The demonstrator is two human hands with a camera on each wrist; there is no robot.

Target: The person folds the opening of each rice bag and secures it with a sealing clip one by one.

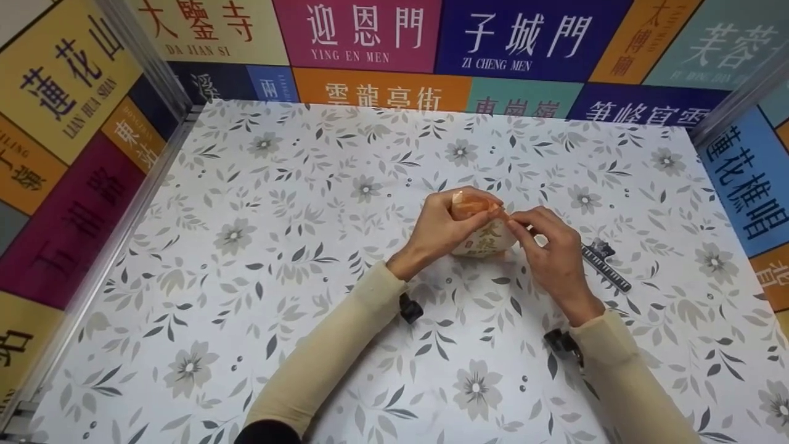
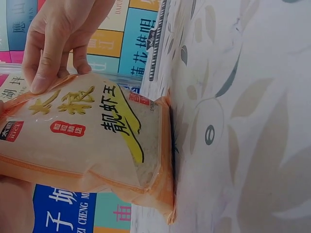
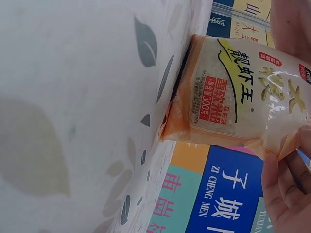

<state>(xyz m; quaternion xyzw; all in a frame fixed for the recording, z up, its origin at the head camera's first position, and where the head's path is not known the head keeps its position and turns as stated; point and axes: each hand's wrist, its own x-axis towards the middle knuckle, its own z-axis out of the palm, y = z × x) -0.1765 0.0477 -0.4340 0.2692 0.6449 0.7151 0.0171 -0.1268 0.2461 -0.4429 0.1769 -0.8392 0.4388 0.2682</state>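
A small rice bag (image 1: 484, 242) with orange edges, a clear front and a yellow stripe stands upright on the table. My left hand (image 1: 445, 221) grips its orange top from the left. At the right side of that top, my right hand (image 1: 553, 246) pinches the film between thumb and fingers. In the left wrist view, the bag (image 2: 73, 136) touches the tabletop with its base, and the right hand (image 2: 63, 41) holds its upper edge. The right wrist view shows the right hand's fingers (image 3: 286, 184) at the bag's corner. Whether the top is sealed cannot be seen.
Just right of the right hand lies a long, thin item with piano-key stripes (image 1: 607, 268) and a black piece on it. A white tablecloth with grey flowers (image 1: 296, 345) covers the table. Panels with coloured Chinese signs (image 1: 370, 31) stand behind and at both sides.
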